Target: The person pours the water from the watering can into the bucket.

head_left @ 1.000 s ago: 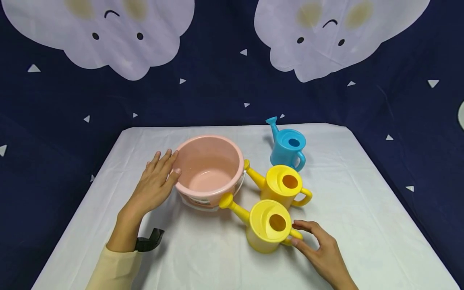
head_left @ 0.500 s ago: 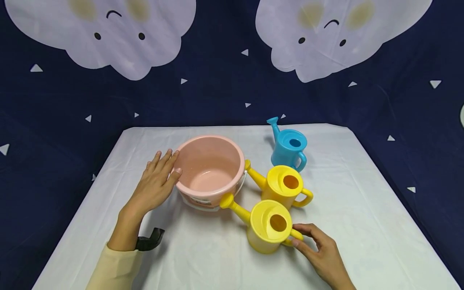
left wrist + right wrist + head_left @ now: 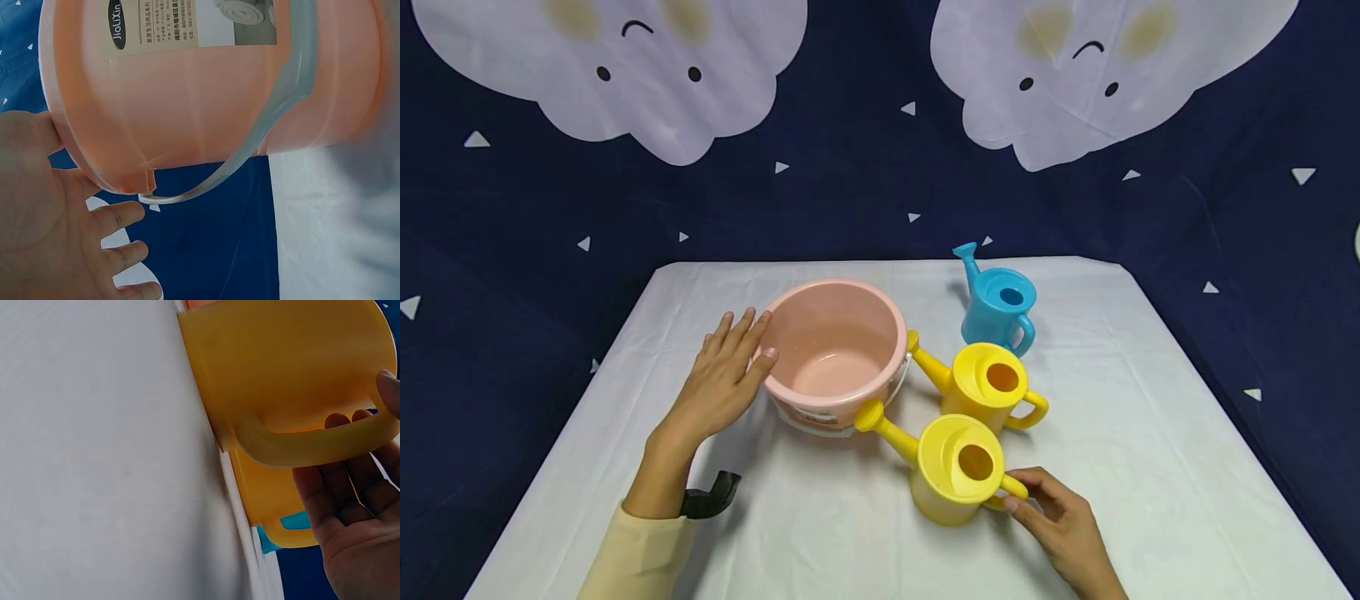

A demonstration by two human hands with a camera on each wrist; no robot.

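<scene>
My left hand (image 3: 718, 387) rests with straight, spread fingers against the left rim of the pink bucket (image 3: 835, 321). In the left wrist view its palm faces the camera, beside the bucket's rim and pale carrying handle (image 3: 253, 134). On the right, my right hand (image 3: 1063, 537) holds the handle (image 3: 300, 449) of the nearest yellow watering can (image 3: 936, 492). Its fingers pass behind that handle and the thumb lies near the handle's upper end. The can stands upright on the table, its spout pointing at the bucket's front right side.
Right behind stands a second yellow watering can (image 3: 973, 367), spout toward the bucket. A blue watering can (image 3: 988, 321) is farther back. White cloth covers the table (image 3: 1150, 467), and a dark blue curtain (image 3: 850, 208) with clouds hangs behind it.
My right hand has closed in on the near yellow can's handle, its fingers and thumb drawing together. The left hand, bucket and cans stay put.
</scene>
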